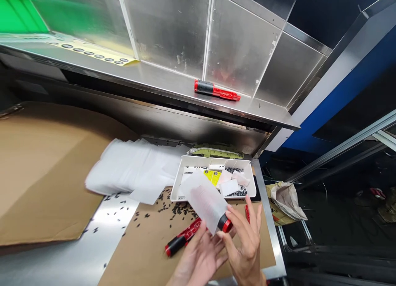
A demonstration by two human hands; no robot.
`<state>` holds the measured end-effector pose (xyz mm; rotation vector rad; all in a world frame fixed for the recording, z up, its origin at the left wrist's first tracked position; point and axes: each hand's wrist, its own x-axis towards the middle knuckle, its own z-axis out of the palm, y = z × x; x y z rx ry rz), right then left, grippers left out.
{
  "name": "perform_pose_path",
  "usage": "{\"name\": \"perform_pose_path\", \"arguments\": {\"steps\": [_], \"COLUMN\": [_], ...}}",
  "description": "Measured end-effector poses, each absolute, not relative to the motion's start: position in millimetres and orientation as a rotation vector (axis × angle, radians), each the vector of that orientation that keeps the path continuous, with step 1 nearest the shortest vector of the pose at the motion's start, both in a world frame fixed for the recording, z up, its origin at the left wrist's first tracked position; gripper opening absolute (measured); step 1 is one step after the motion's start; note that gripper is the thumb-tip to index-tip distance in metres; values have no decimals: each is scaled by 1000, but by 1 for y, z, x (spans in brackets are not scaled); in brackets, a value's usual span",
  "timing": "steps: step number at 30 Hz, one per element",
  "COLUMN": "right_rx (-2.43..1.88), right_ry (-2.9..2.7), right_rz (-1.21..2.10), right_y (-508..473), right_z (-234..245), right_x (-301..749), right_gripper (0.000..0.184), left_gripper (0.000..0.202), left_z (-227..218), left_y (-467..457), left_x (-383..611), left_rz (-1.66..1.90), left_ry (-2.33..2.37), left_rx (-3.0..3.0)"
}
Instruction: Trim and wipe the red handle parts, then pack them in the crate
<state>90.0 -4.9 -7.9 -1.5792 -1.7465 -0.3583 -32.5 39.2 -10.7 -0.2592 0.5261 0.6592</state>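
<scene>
My right hand [246, 240] pinches the red-and-black end of a cylindrical tool [225, 223]. The rest of that tool lies inside a translucent white pouch [202, 197], with red showing faintly through it. Just below the pouch, my left hand [201, 255] is palm up with thumb and fingers apart; whether its thumb touches the pouch I cannot tell. Beneath my hands, a similar red-and-black tool [177, 244] rests on the cardboard sheet [136, 257]. A bit of another red piece [247, 214] shows behind my right fingers.
A white tray [175, 187] holds small black pieces, yellow labels and white packets. Left of it lie stacked white pouches [123, 166] and a large cardboard box [46, 166]. Black bits [182, 207] are scattered about. On the metal shelf rests another red-and-black tool [216, 90].
</scene>
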Motion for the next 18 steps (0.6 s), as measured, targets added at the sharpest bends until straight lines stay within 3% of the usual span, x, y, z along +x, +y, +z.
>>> {"name": "perform_pose_path", "arguments": {"steps": [8, 13, 18], "right_rx": [-1392, -1272, -1275], "right_ry": [-2035, -2054, -2092], "right_rz": [-288, -107, 94], "right_y": [0, 3, 4], "right_z": [9, 6, 0], "right_x": [62, 44, 31], "right_gripper": [28, 48, 21], "left_gripper": [36, 36, 37], "left_z": [-4, -3, -6], "left_y": [37, 13, -11], "left_x": [-65, -79, -101], "left_rz": [857, 930, 1003], "left_ry": [507, 474, 426], "left_rx": [-445, -528, -580]}}
